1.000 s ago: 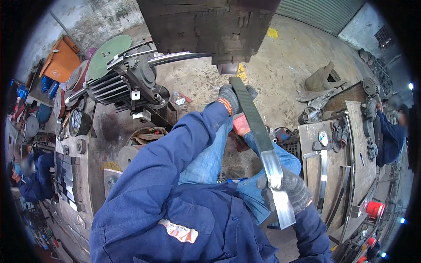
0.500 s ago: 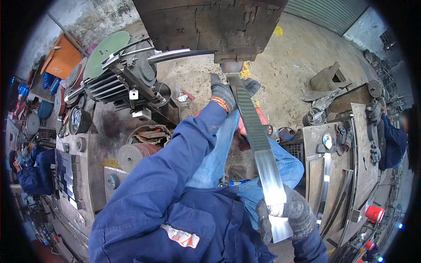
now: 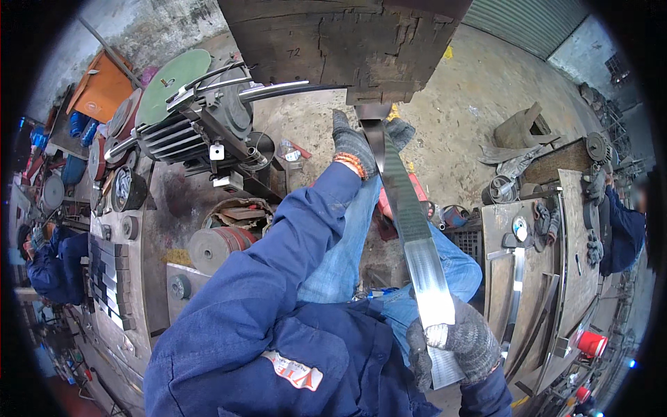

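A long flat metal bar [image 3: 410, 208] slants across my lap, dark and ridged on its far part, bright and smooth toward me. My left hand [image 3: 354, 147], in a grey knit glove with an orange cuff, is closed around the far end, thumb on the left side and fingertips showing on the right. That end lies at a small round metal part [image 3: 373, 111] beneath a big dark worn block [image 3: 333, 48]; whether they touch I cannot tell. My right hand [image 3: 472, 345], in a similar grey glove, wraps around the near end, which sticks out below it.
On the left stand a motor [image 3: 177, 142] with a green disc [image 3: 171, 87] and a worn round wheel [image 3: 212, 251]. A board [image 3: 524, 278] at right bears metal strips and gloves. People in blue sit at both far sides; a wooden stump [image 3: 522, 130] stands beyond.
The view has shifted slightly, so the block sits a little lower. The bar's far end appears turned a little, with a dark shiny face now showing. Both hands keep their hold.
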The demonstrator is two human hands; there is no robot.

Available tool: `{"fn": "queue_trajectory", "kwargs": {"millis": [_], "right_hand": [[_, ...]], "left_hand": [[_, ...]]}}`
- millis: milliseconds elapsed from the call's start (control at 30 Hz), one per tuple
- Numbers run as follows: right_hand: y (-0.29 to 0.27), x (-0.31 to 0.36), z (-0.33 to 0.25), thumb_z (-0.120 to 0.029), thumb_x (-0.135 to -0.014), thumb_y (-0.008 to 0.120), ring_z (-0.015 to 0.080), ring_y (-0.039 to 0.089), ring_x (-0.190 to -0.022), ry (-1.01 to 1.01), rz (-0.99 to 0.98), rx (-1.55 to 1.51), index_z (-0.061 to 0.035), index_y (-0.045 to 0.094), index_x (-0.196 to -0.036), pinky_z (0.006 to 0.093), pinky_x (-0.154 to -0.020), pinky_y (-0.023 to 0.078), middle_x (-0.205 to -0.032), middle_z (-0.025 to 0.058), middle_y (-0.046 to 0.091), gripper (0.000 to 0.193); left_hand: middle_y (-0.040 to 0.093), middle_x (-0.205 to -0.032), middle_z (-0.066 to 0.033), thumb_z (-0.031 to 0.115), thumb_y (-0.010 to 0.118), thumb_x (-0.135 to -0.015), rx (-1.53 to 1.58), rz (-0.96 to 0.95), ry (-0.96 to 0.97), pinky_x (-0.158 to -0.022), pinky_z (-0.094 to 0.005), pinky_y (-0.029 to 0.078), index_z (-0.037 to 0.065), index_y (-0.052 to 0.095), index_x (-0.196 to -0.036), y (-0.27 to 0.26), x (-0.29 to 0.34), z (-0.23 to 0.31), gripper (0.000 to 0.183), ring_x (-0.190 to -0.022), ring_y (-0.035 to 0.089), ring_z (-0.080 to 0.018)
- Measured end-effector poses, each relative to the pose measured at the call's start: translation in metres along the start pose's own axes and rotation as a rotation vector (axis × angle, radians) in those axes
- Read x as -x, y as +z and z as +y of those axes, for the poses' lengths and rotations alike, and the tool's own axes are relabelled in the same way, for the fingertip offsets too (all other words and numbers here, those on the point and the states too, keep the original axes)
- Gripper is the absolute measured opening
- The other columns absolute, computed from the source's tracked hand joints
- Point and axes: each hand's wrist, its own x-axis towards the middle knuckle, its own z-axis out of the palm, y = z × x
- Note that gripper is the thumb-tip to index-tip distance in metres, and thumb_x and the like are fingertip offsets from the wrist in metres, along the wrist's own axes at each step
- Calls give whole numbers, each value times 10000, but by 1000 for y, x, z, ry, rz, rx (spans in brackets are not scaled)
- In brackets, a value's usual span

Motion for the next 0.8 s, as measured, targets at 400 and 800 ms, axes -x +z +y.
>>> {"fn": "queue_trajectory", "kwargs": {"millis": [400, 800], "right_hand": [[7, -25, -13, -245, -783, 854, 277, 684, -654, 107, -69, -510, 17, 552, -1293, 413, -620, 575, -894, 185, 700, 648], [-8, -83, 19, -304, -826, 837, 240, 692, -615, -745, 181, 756, 6, 557, -1275, 365, -565, 576, -887, 133, 700, 614]], "left_hand": [[662, -1035, -335, 933, 230, -859, -8, 78, 16, -956, -652, 538, -69, 580, -1282, 5, -2, 1, 1142, -941, 670, -515], [653, -1176, -306, 953, 284, -830, -46, 7, 1, -949, -681, 526, 34, 564, -1359, -15, -21, 3, 1097, -1004, 664, -510]]}}
